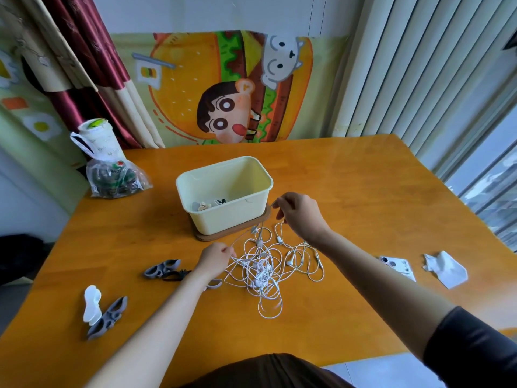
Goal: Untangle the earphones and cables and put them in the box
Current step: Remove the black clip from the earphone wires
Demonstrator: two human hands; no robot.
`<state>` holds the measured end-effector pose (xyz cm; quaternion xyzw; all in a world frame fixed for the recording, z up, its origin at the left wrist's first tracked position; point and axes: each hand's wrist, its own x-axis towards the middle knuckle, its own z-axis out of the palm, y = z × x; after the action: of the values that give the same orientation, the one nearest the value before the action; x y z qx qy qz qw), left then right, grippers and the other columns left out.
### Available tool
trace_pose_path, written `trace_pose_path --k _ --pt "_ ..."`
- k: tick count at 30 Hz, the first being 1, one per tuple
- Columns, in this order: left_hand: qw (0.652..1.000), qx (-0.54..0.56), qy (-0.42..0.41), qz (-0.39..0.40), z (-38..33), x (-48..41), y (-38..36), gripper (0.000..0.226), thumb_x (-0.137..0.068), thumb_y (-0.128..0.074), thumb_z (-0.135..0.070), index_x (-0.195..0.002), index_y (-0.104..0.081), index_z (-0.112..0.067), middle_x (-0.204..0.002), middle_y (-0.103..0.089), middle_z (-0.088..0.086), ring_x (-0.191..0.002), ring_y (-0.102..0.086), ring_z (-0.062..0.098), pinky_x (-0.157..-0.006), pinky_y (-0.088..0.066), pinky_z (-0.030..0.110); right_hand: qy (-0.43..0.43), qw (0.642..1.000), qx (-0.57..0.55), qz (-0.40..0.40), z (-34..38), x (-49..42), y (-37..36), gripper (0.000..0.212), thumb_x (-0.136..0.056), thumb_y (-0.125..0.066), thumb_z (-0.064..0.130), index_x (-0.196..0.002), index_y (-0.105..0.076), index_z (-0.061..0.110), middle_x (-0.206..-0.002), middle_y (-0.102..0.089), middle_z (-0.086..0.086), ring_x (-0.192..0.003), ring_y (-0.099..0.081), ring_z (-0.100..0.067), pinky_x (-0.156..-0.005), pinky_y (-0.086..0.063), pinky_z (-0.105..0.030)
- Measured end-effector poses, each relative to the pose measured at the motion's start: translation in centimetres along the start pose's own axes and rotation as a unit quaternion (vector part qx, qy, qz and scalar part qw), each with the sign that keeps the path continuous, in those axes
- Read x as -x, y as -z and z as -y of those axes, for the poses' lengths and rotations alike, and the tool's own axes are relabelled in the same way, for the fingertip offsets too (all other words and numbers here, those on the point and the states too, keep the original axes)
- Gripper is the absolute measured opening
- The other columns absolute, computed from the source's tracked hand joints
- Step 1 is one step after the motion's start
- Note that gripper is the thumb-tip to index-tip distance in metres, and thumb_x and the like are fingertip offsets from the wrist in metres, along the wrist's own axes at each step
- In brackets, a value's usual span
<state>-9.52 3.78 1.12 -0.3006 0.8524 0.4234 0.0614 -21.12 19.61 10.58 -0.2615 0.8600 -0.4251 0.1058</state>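
Tabletop (349, 191) middle: earphone tangle (265, 270) near box (223, 217)

Inside the box (223, 217) the near wall hides most of the floor, and the few bits showing above it are too small to name. The brown board (223, 231) under the box shows only as a rim. In front of the box the cables (263, 275) are so knotted that no strand can be followed, nor the earbuds counted. The left hand (215, 260) and right hand (299, 214) show their backs, so their pinch on the strands is mostly hidden. A grey piece (215, 284) lies half under the left forearm. Left of the box, a bag (114, 177) blurs its contents.
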Motion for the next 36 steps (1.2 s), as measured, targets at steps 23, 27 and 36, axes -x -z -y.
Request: trace_pose_path --k 23,27,36 --pt "0.944 0.267 -0.167 0.1 -3.9 2.3 -0.7 0.025 -0.102 -0.041 -0.019 -0.114 -0.061 -0.009 -0.095 -0.067 0.015 -0.081 -0.068 0.019 -0.088 -0.054 0.032 0.025 0.998 -0.042 -0.041 0.2 0.8 0.9 0.025 -0.098 -0.043 0.012 -0.091 -0.067 0.005 -0.067 -0.061 0.001 -0.042 -0.047 0.005 -0.042 -0.033 -0.009" --pt "0.933 0.314 -0.142 0.1 -3.7 2.6 -0.4 0.03 -0.103 -0.035 -0.016 -0.107 -0.064 -0.008 -0.09 -0.067 0.013 -0.082 -0.068 0.021 -0.094 -0.05 0.037 -0.001 0.999 -0.033 -0.038 -0.5 0.9 1.0 0.025 -0.099 -0.042 0.014 -0.093 -0.065 0.007 -0.07 -0.062 -0.002 -0.039 -0.045 0.004 -0.039 -0.03 -0.009" --pt "0.968 0.18 -0.12 0.127 -5.1 3.5 -0.2 0.042 -0.095 -0.052 -0.037 -0.082 -0.072 -0.002 -0.087 -0.074 0.0 -0.089 -0.068 0.008 -0.081 -0.04 0.018 0.001 0.999 0.021 0.033 -0.6 1.6 0.1 0.026 -0.098 -0.043 0.017 -0.092 -0.066 0.009 -0.07 -0.065 0.0 -0.044 -0.043 -0.007 -0.039 -0.031 -0.012"
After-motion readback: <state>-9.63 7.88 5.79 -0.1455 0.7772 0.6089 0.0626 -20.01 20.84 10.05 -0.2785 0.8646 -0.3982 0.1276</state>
